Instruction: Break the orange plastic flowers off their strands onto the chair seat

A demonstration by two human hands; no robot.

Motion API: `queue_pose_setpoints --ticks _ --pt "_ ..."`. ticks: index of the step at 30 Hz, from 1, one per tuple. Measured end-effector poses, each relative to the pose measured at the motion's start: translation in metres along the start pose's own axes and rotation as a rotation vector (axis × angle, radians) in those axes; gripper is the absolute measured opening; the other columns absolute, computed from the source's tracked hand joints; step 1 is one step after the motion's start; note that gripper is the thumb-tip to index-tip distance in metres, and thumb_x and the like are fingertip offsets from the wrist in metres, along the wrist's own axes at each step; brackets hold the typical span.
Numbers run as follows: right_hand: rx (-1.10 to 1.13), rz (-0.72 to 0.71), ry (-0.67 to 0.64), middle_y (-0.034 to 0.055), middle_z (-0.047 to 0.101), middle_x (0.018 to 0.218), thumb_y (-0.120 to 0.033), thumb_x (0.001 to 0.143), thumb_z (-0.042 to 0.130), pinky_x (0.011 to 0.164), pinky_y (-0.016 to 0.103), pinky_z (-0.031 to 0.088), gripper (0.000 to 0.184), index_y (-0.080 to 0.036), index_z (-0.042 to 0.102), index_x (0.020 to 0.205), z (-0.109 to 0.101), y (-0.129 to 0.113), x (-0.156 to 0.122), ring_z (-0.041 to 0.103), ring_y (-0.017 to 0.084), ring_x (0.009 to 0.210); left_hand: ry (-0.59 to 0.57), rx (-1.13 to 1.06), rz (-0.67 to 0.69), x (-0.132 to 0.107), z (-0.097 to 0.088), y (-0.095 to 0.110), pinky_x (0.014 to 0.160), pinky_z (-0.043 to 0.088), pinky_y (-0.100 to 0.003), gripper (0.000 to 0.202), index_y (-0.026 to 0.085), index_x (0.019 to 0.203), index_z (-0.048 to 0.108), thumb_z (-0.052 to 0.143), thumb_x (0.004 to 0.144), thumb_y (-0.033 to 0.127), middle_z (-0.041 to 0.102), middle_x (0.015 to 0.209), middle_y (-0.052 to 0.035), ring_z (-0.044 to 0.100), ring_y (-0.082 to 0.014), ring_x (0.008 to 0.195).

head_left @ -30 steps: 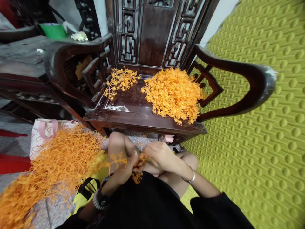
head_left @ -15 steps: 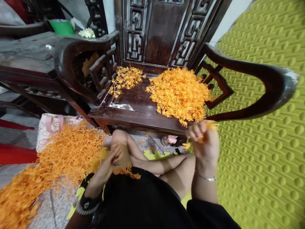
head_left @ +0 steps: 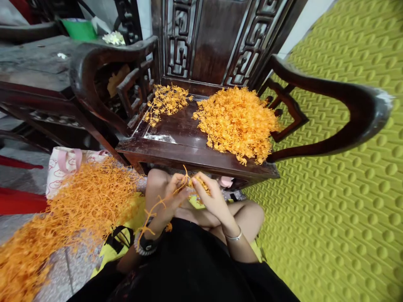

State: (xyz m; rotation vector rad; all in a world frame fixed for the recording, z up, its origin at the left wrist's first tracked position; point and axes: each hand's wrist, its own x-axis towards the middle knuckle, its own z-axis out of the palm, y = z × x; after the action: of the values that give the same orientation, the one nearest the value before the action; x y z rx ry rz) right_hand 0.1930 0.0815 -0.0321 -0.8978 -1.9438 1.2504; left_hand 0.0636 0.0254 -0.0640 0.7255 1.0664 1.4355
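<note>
setting: dark carved wooden chair [head_left: 189,147] on a green bumpy mat [head_left: 340,201], person seated before it
left hand [head_left: 171,197]: pinched shut on an orange plastic sprig [head_left: 154,209]
sprig axis: trails down-left from the pinch, past the wrist
right hand [head_left: 209,195]: fingertips closed on the sprig's upper tip, touching the left hand
big pile [head_left: 236,121]: on the seat, up-right of both hands, right hand nearer
loose heap [head_left: 72,214]: on the floor, left

A dark carved wooden armchair [head_left: 176,144] stands on green embossed matting [head_left: 340,201], with a pink-handled white bag [head_left: 64,165] and a green container [head_left: 78,28] to its left.
</note>
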Motion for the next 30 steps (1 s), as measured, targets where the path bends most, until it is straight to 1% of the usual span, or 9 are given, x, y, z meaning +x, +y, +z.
queue_pose_setpoints --ticks 2,7,12,14,17,19,22,26,30 --pt "-0.063 -0.004 0.007 -0.0021 0.050 0.066 -0.038 0.094 0.046 0.060 0.023 0.035 0.029 -0.018 0.050 0.072 0.001 -0.002 -0.002 0.045 0.011 0.061 -0.031 0.099 0.066 0.000 0.006 0.001 0.059 0.037 -0.022 0.027 0.019 0.083 0.055 0.068 0.078 0.042 0.050 0.068 0.0033 0.046 -0.0110 0.063" --pt "0.022 0.056 0.135 -0.0027 0.044 0.061 -0.044 0.095 0.040 0.056 0.024 0.033 0.036 -0.018 0.053 0.073 -0.005 0.010 -0.006 0.040 0.011 0.056 0.132 0.193 0.147 0.003 0.006 -0.001 0.063 0.041 -0.022 0.018 0.019 0.084 0.059 0.063 0.083 0.037 0.055 0.072 0.0019 0.050 -0.0112 0.065" --pt "0.154 0.098 0.329 -0.0033 0.037 0.053 -0.052 0.093 0.039 0.051 0.025 0.030 0.048 -0.020 0.039 0.058 -0.022 0.020 -0.013 0.035 0.011 0.050 0.166 0.248 0.212 0.028 0.014 0.010 0.058 0.042 -0.021 0.019 0.018 0.084 0.062 0.072 0.075 0.031 0.062 0.073 0.0010 0.052 -0.0101 0.061" --pt "0.063 0.058 0.406 -0.0039 0.036 0.054 -0.051 0.092 0.043 0.050 0.025 0.028 0.047 -0.020 0.038 0.058 -0.044 0.014 -0.009 0.034 0.010 0.050 0.155 0.275 0.292 0.051 0.026 0.019 0.054 0.041 -0.021 0.022 0.016 0.081 0.063 0.075 0.071 0.031 0.064 0.073 -0.0004 0.052 -0.0097 0.058" --pt "-0.283 -0.062 0.583 -0.0051 0.032 0.053 -0.045 0.087 0.056 0.052 0.026 0.026 0.045 -0.019 0.036 0.056 -0.098 0.000 0.017 0.030 0.009 0.050 0.056 0.336 0.428 0.099 0.049 0.033 0.057 0.041 -0.022 0.021 0.015 0.080 0.065 0.074 0.071 0.031 0.068 0.080 -0.0042 0.057 -0.0115 0.064" --pt "-0.543 -0.104 0.653 -0.0051 0.033 0.052 -0.040 0.080 0.065 0.055 0.027 0.028 0.045 -0.020 0.036 0.054 -0.143 -0.006 0.051 0.031 0.009 0.052 -0.009 0.367 0.448 0.134 0.064 0.039 0.063 0.043 -0.023 0.020 0.014 0.078 0.065 0.075 0.069 0.029 0.068 0.081 -0.0055 0.059 -0.0131 0.070" --pt "-0.816 0.041 0.642 -0.0025 0.039 0.056 -0.027 0.065 0.078 0.062 0.031 0.035 0.037 -0.020 0.042 0.056 -0.206 -0.002 0.111 0.040 0.013 0.060 -0.076 0.347 0.384 0.180 0.084 0.043 0.073 0.046 -0.026 0.015 0.013 0.070 0.064 0.076 0.063 0.017 0.067 0.079 -0.0062 0.060 -0.0146 0.075" --pt "-0.803 0.247 0.596 -0.0018 0.040 0.063 -0.016 0.048 0.083 0.070 0.039 0.041 0.042 -0.019 0.043 0.060 -0.254 0.011 0.160 0.049 0.022 0.077 -0.226 0.306 0.286 0.207 0.100 0.041 0.072 0.047 -0.028 0.016 0.012 0.069 0.065 0.071 0.057 0.003 0.068 0.076 -0.0061 0.062 -0.0153 0.073" --pt "-0.564 0.267 0.567 -0.0025 0.039 0.065 -0.002 0.045 0.078 0.070 0.038 0.041 0.042 -0.018 0.044 0.063 -0.264 0.013 0.165 0.049 0.023 0.080 -0.301 0.254 0.242 0.205 0.100 0.042 0.061 0.041 -0.022 0.016 0.013 0.076 0.069 0.068 0.063 0.005 0.061 0.062 0.0006 0.054 -0.0091 0.057"
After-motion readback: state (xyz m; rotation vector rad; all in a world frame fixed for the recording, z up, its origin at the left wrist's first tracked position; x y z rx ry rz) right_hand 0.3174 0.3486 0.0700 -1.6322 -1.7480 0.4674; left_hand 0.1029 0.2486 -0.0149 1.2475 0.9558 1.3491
